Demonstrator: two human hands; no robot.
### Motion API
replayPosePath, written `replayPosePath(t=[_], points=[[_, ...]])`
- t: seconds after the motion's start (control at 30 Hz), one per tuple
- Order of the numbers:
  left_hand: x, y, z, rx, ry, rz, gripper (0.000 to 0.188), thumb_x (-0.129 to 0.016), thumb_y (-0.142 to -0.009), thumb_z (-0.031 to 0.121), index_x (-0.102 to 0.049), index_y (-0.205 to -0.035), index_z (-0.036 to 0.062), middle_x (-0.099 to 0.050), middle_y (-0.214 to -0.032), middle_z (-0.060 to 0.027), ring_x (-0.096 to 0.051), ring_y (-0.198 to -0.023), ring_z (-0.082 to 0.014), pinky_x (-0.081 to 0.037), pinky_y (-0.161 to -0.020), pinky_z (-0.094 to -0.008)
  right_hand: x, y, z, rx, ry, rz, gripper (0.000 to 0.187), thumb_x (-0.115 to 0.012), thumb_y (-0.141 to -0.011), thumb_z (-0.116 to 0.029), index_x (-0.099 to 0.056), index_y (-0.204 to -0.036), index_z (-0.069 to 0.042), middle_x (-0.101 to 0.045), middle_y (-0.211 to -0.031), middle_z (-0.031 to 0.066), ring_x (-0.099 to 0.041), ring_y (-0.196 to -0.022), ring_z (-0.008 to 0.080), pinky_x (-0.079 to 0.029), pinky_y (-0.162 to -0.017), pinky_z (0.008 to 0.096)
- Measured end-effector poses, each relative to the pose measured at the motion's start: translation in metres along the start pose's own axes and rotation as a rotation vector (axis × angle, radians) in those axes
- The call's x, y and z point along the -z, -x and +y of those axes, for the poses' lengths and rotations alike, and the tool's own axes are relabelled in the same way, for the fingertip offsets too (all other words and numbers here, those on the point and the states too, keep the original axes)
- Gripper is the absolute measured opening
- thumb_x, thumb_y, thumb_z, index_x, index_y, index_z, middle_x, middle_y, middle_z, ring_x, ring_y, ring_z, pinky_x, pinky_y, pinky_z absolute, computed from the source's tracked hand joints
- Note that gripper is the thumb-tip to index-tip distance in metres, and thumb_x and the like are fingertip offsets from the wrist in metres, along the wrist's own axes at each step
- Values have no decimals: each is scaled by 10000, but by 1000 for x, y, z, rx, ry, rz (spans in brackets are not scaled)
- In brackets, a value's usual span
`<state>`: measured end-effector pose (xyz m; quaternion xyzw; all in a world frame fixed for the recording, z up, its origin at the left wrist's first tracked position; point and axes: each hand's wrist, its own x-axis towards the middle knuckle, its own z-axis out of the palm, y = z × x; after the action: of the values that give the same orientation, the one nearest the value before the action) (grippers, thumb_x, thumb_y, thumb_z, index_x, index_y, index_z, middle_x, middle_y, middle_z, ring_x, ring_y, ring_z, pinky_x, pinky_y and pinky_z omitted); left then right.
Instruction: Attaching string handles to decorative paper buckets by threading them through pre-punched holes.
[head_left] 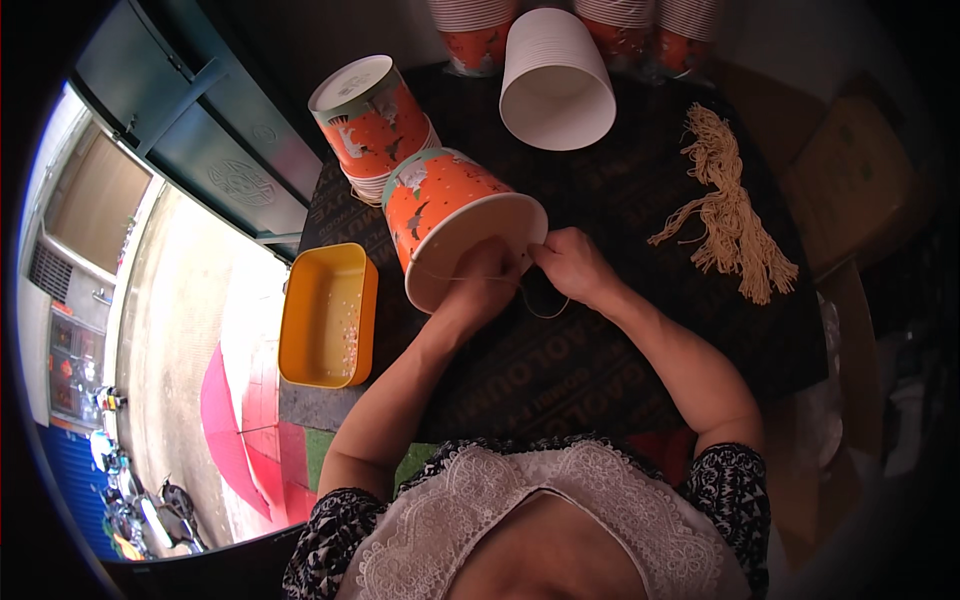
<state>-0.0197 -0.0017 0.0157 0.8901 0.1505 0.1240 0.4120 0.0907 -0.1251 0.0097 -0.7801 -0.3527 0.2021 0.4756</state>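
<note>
An orange paper bucket (440, 195) with animal figures and a green band lies tilted in front of me, its open white mouth toward me. My left hand (485, 285) reaches inside the mouth, fingers curled near the inner wall; shadow hides what they hold. At the right side of the rim my right hand (575, 262) is closed in a pinch, beside a small dark hole in the wall. A thin pale cord (545, 316) loops below the rim between my hands and runs up to my right fingers. Another strand crosses the bucket's mouth by my left hand.
Upside-down stacked orange buckets (375, 125) stand behind the held one. A white bucket stack (557, 90) lies at the back, before more wrapped stacks (475, 35). A bundle of beige cords (725, 200) lies right. A yellow tray (325, 375) with small bits sits left on the dark table.
</note>
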Motion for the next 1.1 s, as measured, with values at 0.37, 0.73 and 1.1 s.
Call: replayPosePath(t=[0.37,0.73,1.1], points=[[0,0,1,-63,-187,10,116,-554,-831,49,-637,-829,-31,-636,-802,-220,-635,-808,-372,-481,-667,-413,-1,-2,3,29,49,28,300,-557,-866,-196,-652,-737,58,-614,-686,243,-658,-659,345,-496,-589,397],[-3,-1,-4,-241,218,86,99,-592,-844,91,-606,-846,-7,-599,-795,-126,-588,-721,-243,-470,-655,-328,3,-2,1,-28,245,25,320,-551,-892,-228,-671,-784,48,-638,-733,233,-656,-717,338,-501,-656,412],[12,1,22,363,741,-101,176,-565,-865,193,-628,-881,29,-510,-589,-35,-442,-467,-95,-306,-423,-226,7,-1,1,-76,218,-43,360,-537,-910,-264,-669,-805,55,-631,-803,269,-648,-806,402,-516,-704,456]])
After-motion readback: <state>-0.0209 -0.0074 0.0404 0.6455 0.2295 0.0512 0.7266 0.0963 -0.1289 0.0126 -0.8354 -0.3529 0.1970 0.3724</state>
